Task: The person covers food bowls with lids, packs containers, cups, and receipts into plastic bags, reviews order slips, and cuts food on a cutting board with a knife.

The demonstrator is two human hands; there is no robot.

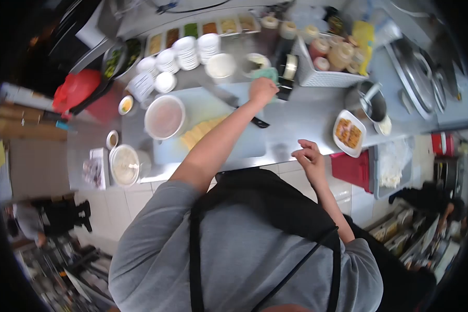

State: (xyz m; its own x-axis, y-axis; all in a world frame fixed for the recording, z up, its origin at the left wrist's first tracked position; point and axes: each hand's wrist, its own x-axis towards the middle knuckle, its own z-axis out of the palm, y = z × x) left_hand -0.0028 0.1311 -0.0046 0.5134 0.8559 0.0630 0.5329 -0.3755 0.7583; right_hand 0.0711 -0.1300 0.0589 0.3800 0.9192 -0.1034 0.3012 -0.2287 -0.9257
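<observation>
One pale green cloth (265, 72) is what we find at the left hand (263, 92), over the far part of the steel table (301, 117), just beside a black holder with a pale roll (290, 68). The fingers of that hand look closed around the cloth, though we see mostly the back of the hand, so we cannot tell how tight the grip is. The right hand (311, 160) is held near the table's front edge, fingers loosely bent and apart, with nothing visible in them. We would expect the cloth to be light, soft and limp, unlikely to break, perhaps heavier and a little slippery if damp, which we cannot tell. A bunched fold near its middle should give the surest hold, since a loose corner would let the rest sag. In looks, it is plain and crumpled, with an uneven outline partly hidden by the hand.
</observation>
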